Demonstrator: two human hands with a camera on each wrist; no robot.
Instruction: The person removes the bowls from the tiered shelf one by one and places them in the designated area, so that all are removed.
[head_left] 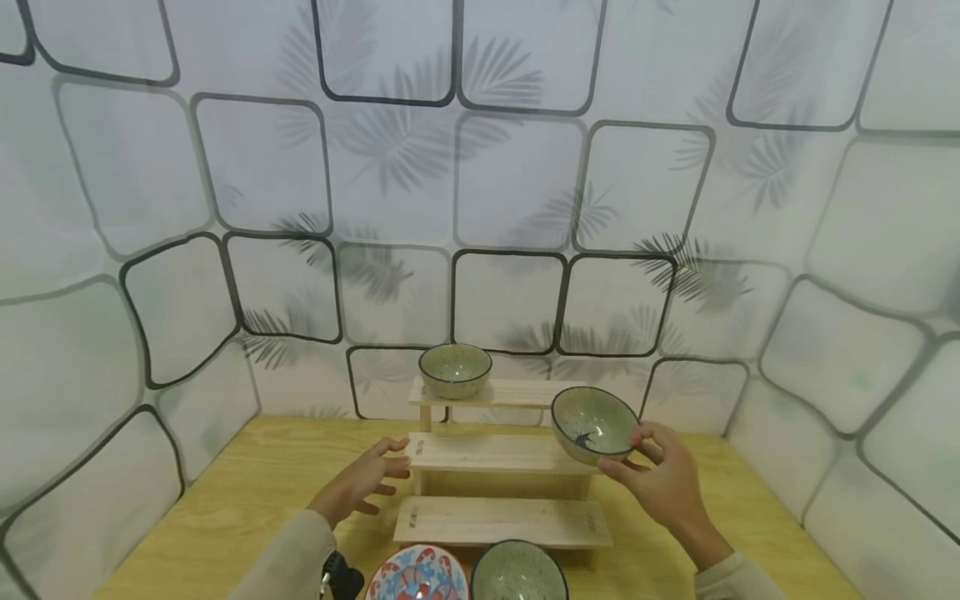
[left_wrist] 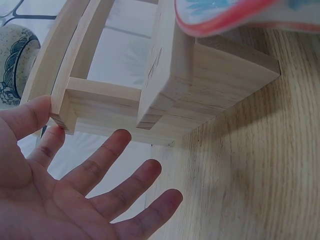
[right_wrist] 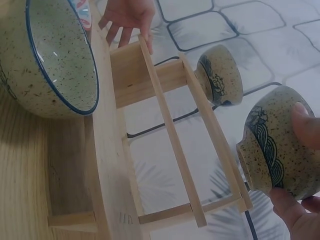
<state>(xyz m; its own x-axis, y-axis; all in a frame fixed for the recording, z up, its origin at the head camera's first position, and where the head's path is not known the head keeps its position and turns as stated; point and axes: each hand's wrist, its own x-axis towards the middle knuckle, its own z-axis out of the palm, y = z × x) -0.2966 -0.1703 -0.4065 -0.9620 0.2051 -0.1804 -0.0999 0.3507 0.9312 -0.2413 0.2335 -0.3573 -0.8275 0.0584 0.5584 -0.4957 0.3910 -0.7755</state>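
Observation:
A speckled green bowl (head_left: pixel 594 421) with a dark blue rim is tilted in my right hand (head_left: pixel 663 483), over the right end of the middle step of a wooden three-step rack (head_left: pixel 495 521). Thumb and fingers grip its side and rim, and the right wrist view shows a blue wave pattern on its outside (right_wrist: pixel 282 145). My left hand (head_left: pixel 363 483) is at the left end of that middle step. Its thumb and index fingertips touch the board end (left_wrist: pixel 62 117), while the other fingers spread out straight.
A matching bowl (head_left: pixel 455 372) stands on the left of the top step. In front of the rack, another green bowl (head_left: pixel 519 575) sits beside a red and blue patterned dish (head_left: pixel 417 575). The wooden table (head_left: pixel 217 508) backs onto a patterned curtain (head_left: pixel 517 183).

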